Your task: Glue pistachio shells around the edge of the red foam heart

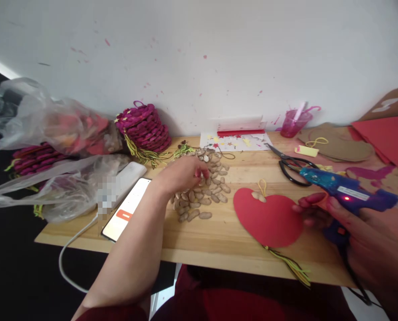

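My left hand (182, 174) reaches over a pile of peanuts (202, 201) in their shells, its fingers bent down among them. Whatever lies between those fingertips is too hidden to make out. In my right hand (362, 236) is a blue glue gun (372, 199) with a small red light lit, its nozzle end pointing left. A red paper heart (268, 218) lies just left of that hand. One or two peanuts sit near the top of the heart, by a yellow loop, and a yellow and dark tassel (290, 266) hangs from its lower tip over the table edge.
Black-handled scissors (294, 167) lie behind the glue gun. A pink cup (295, 122) stands against the wall, near a sheet of star cutouts (237, 141). Leftward are a phone (127, 211), a white cable (63, 263), plastic bags (75, 189) and a purple braided bundle (145, 129).
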The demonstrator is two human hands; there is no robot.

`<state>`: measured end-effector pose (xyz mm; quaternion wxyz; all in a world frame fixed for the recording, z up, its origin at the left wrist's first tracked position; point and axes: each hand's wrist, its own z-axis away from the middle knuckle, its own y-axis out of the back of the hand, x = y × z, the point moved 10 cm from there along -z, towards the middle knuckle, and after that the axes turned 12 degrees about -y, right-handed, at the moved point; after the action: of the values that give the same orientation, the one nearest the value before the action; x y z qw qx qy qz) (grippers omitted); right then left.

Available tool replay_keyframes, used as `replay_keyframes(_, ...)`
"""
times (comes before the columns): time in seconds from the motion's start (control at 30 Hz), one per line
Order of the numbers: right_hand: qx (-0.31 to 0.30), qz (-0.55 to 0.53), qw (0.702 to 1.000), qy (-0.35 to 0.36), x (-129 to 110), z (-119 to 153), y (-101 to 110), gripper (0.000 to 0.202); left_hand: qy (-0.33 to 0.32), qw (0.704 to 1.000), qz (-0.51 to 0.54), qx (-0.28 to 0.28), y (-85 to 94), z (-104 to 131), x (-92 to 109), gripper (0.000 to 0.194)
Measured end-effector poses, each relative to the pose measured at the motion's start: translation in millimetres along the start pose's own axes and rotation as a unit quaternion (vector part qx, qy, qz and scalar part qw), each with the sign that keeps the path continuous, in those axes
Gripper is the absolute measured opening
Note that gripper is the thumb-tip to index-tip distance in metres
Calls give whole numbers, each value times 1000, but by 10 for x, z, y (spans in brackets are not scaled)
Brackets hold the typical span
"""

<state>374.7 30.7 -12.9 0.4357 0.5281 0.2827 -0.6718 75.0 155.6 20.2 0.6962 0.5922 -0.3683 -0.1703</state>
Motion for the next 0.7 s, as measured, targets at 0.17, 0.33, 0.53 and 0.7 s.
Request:
replay_keyframes(0.17,-44,-26,998,-35,104,-47,-61,27,44,999,-5,-15,-21,4,-77,18)
replay_keyframes(0.33,-52,-34,997,-45,200,-84,-14,29,79,996,-29,-28,-50,4,-148,10)
replay_keyframes(0.53,-62,-35,996,-51,234,-75,-4,28,113,992,-60,10,178,89,-203,37)
replay_keyframes(0.7,-51,-21,998,-44,226,-82,7,33,152,977,-130,76,403,202,-320,29)
